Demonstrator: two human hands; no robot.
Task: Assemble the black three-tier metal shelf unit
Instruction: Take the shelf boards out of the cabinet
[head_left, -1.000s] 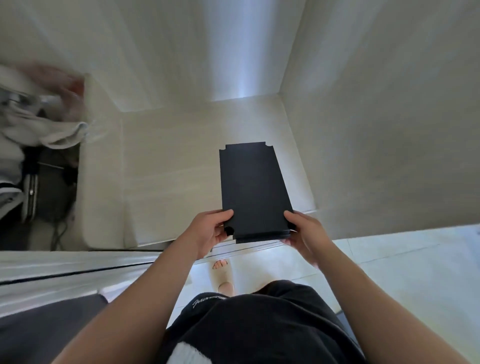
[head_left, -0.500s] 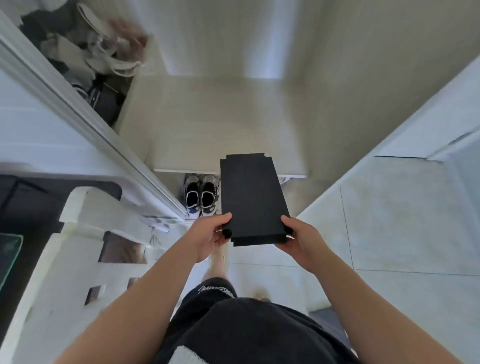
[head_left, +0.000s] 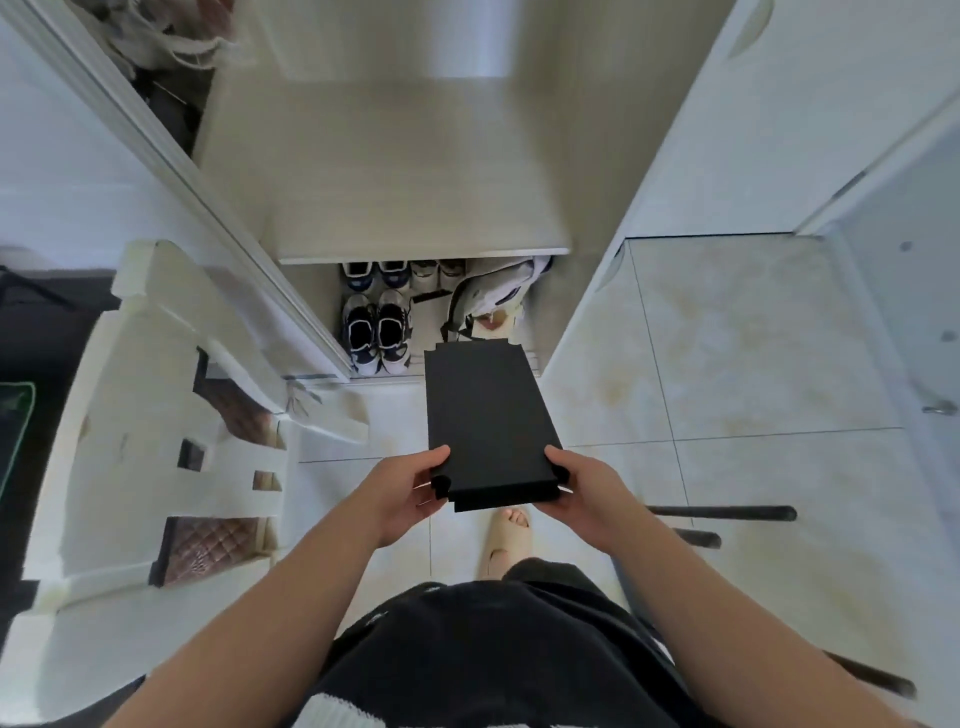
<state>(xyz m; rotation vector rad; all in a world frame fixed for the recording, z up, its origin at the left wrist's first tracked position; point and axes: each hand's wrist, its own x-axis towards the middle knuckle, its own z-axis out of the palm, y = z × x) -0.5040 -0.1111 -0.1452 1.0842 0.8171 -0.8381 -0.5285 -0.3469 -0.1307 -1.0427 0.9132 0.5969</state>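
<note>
Backing away from the cupboard (head_left: 415, 171), I'm gripping the panel's (head_left: 483, 410) near corners with left hand (head_left: 410, 488) and right hand (head_left: 582, 493) above the floor (head_left: 753, 364), risking tripping on poles (head_left: 727, 513) underfoot.

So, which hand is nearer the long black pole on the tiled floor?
Right. The right hand sits just left of the long black pole; the left hand grips the opposite corner of the black metal shelf panel, farther away.
</note>
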